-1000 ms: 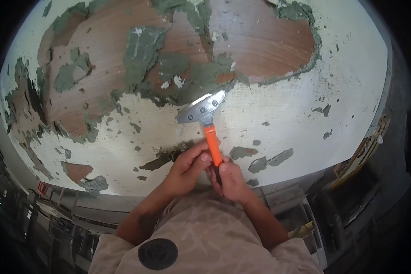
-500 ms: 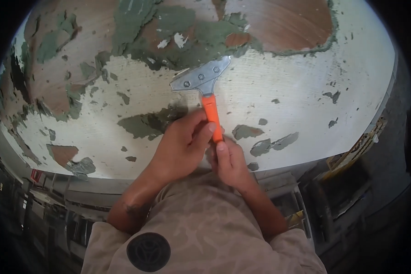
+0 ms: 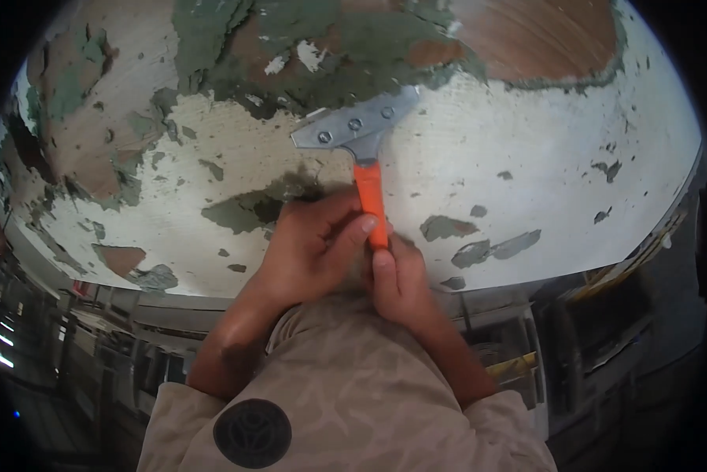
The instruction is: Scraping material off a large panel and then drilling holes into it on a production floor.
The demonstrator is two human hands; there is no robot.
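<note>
A scraper with an orange handle and a wide grey metal head point(image 3: 357, 124) is held in front of me, its blade edge pointing away. My left hand point(image 3: 316, 245) pinches the handle around its middle, thumb on top. Lower down, my right hand point(image 3: 398, 282) grips the handle's end with its thumb along it. Beneath the scraper spreads a large, curved whitish surface point(image 3: 235, 149) with patches of peeling green coating point(image 3: 330, 75) and bare brown areas point(image 3: 546, 35). The scraper head lies just below the big green patch; whether its edge touches the surface I cannot tell.
Small grey-green flakes point(image 3: 519, 244) and chipped spots dot the surface near my hands. Its near edge curves just in front of my body. Beyond and below it, the dim floor area holds stacked boards or frames point(image 3: 605, 330) at right and shelving-like clutter at left.
The scraper has turned slightly clockwise, its head swinging a little to the right. Both hands keep their grip on it. My view of the surface has shifted slightly.
</note>
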